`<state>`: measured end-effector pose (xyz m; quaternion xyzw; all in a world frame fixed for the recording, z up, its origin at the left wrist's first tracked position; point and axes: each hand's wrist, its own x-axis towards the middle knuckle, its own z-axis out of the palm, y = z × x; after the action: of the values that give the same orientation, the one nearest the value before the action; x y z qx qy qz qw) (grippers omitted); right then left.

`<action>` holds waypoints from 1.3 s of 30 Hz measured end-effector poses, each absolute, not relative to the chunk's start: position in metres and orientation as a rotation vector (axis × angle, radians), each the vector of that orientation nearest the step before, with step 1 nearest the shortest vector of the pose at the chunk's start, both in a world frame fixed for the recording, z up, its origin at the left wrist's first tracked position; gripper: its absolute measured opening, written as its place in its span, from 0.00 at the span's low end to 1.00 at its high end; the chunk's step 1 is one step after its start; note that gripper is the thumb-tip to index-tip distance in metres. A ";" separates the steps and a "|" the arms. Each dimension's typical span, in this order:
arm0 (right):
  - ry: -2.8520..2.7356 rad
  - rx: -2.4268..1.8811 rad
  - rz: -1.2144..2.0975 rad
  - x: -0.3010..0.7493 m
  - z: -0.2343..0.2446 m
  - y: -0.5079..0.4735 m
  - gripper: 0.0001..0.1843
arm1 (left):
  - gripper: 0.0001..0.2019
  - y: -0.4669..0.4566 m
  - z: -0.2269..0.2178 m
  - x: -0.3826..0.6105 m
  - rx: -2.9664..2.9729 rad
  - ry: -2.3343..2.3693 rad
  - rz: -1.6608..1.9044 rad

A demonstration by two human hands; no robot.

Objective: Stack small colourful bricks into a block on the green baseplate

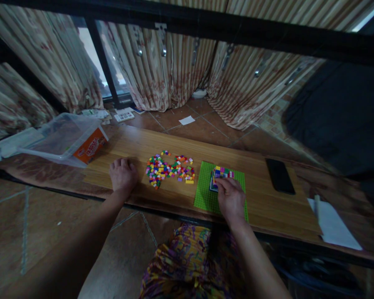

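Observation:
My right hand (232, 197) is over the green baseplate (202, 195), its thumb and index finger pinched together at a small build of colourful building bricks (222, 171). The pinched brick is mostly covered by the fingertips. The build has white and blue at its left edge, and part of it is hidden under the hand. To the left lies a loose heap of small multicoloured bricks (171, 168). My left hand (123, 175) rests palm down on the wooden board, left of the heap, fingers loosely bent, thumb apart, nothing visible in it.
A clear plastic box (62, 137) with an orange label stands at the far left. On the right of the wooden board (255, 207) lies a black phone (279, 176), with white paper (336, 224) beyond it. Curtains (174, 70) hang behind a dark metal bar (187, 25).

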<state>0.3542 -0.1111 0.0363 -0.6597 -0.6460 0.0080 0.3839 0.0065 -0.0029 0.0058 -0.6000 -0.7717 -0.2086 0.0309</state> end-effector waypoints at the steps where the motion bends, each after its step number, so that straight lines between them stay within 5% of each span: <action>1: -1.657 -1.684 0.017 0.354 0.036 -0.111 0.16 | 0.19 -0.003 0.005 0.006 -1.846 -2.382 -0.656; 26: -1.504 -1.612 -0.050 0.348 0.041 -0.131 0.13 | 0.19 -0.002 0.004 0.005 -1.860 -2.367 -0.668; 39: -1.586 -1.538 0.274 0.311 0.020 -0.160 0.11 | 0.20 -0.003 0.004 0.005 -1.855 -2.350 -0.613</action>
<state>0.3106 -0.1601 0.0202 -0.6197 -0.6392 0.1104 0.4419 0.0048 -0.0026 0.0037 -0.6065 -0.7682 -0.2003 0.0428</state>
